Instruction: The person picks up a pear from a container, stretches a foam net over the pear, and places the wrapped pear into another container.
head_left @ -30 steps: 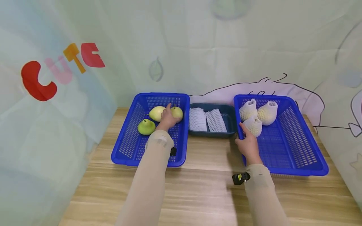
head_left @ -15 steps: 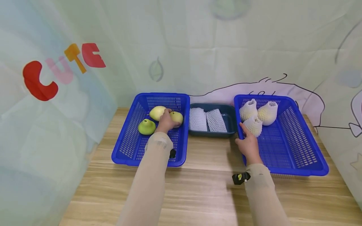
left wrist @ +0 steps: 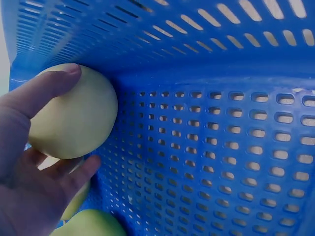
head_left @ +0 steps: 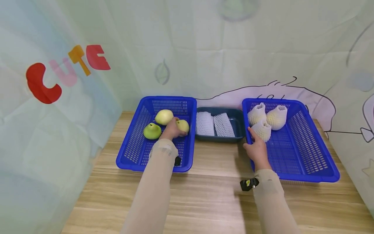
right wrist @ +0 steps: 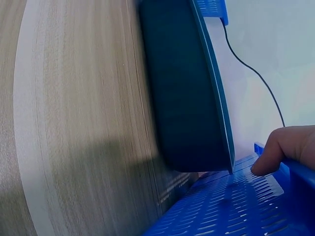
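Observation:
In the head view, my left hand (head_left: 172,129) grips a round yellow-green pear (head_left: 183,127) at the right side of the left blue basket (head_left: 191,152). The left wrist view has the thumb across this pear (left wrist: 81,115), with the fingers on its other side. Next to that hand lie a pale yellow pear (head_left: 164,117) and a greener pear (head_left: 152,131). My right hand (head_left: 257,149) holds the left rim of the right blue basket (head_left: 292,159). Its thumb (right wrist: 268,157) shows over the basket wall in the right wrist view; the other fingers are mostly hidden there.
Several pears (head_left: 276,117) in white foam nets, their net tops standing up, sit in the right basket's back left corner. Between the baskets, a dark green tray (head_left: 219,139) holds two flat white foam nets (head_left: 204,123). A printed cloth backdrop (head_left: 204,65) rises behind the wooden table (head_left: 210,201).
My left hand has closed round the round pear and drawn it slightly toward me, leaving the pale yellow pear more exposed. My right hand stays on the basket rim.

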`<state>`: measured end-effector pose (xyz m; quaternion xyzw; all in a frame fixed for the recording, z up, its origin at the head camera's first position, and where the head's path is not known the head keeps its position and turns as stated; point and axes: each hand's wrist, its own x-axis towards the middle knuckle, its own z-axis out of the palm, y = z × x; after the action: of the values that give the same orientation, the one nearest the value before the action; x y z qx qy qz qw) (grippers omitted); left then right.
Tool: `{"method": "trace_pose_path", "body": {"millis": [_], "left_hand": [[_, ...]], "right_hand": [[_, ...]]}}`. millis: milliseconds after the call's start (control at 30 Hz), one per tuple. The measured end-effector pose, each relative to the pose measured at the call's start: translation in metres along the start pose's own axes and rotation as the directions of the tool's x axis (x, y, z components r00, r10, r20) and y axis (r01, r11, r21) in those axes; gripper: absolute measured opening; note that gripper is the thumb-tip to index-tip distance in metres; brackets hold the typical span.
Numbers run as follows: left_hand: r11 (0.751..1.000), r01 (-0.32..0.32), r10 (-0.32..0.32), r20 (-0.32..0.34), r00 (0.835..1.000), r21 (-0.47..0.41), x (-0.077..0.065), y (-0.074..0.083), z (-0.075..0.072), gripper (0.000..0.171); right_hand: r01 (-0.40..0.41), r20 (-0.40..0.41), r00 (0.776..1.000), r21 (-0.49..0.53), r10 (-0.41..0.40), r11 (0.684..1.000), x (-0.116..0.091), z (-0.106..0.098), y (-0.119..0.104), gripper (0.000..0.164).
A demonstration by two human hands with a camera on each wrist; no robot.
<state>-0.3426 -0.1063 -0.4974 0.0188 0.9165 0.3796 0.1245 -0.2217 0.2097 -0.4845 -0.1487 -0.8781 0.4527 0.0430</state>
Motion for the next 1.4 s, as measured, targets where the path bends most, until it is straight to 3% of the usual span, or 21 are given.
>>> {"method": "trace_pose_path", "body": {"millis": [133, 233, 433, 567, 733, 900, 1033, 1133, 1400], "left_hand": [[1.0, -0.024, 0.024, -0.028, 0.999, 0.011, -0.002, 0.001, -0.003, 0.086], [0.999, -0.031, 0.032, -0.087, 0.996, 0.012, -0.003, 0.005, -0.008, 0.085], [0.998, -0.063, 0.055, -0.226, 0.973, -0.025, -0.005, 0.026, -0.021, 0.084], [0.991, -0.08, 0.048, -0.269, 0.962, -0.111, -0.014, 0.043, -0.026, 0.085], [0.954, -0.095, 0.011, -0.285, 0.959, -0.283, -0.041, 0.06, -0.025, 0.086], [0.916, -0.147, 0.012, -0.343, 0.939, -0.373, -0.069, 0.069, -0.016, 0.084], [0.876, -0.223, 0.04, -0.397, 0.917, -0.427, -0.09, 0.073, -0.001, 0.083], [0.862, -0.261, 0.065, -0.415, 0.907, -0.435, -0.103, 0.076, 0.012, 0.082], [0.837, -0.334, 0.148, -0.41, 0.9, -0.432, -0.12, 0.086, 0.039, 0.08]], "right_hand": [[-0.006, 0.001, 1.0, 0.008, 0.006, 1.0, 0.001, 0.002, 0.001, 0.071], [-0.009, 0.004, 1.0, 0.009, 0.009, 1.0, 0.002, 0.003, 0.0, 0.071], [-0.005, 0.002, 1.0, 0.011, 0.005, 1.0, 0.002, 0.001, -0.001, 0.072], [0.0, 0.001, 1.0, 0.016, 0.0, 1.0, 0.002, 0.001, -0.001, 0.072], [0.0, 0.005, 1.0, 0.013, 0.0, 1.0, 0.001, 0.001, -0.001, 0.072], [-0.014, 0.019, 1.0, 0.018, 0.013, 1.0, 0.001, 0.0, 0.0, 0.072], [-0.017, 0.019, 1.0, 0.01, 0.016, 1.0, 0.001, -0.001, 0.0, 0.072], [-0.019, 0.023, 1.0, 0.014, 0.019, 1.0, 0.0, -0.001, 0.0, 0.072], [-0.025, 0.023, 0.999, 0.027, 0.024, 0.999, -0.002, -0.002, -0.002, 0.072]]}}
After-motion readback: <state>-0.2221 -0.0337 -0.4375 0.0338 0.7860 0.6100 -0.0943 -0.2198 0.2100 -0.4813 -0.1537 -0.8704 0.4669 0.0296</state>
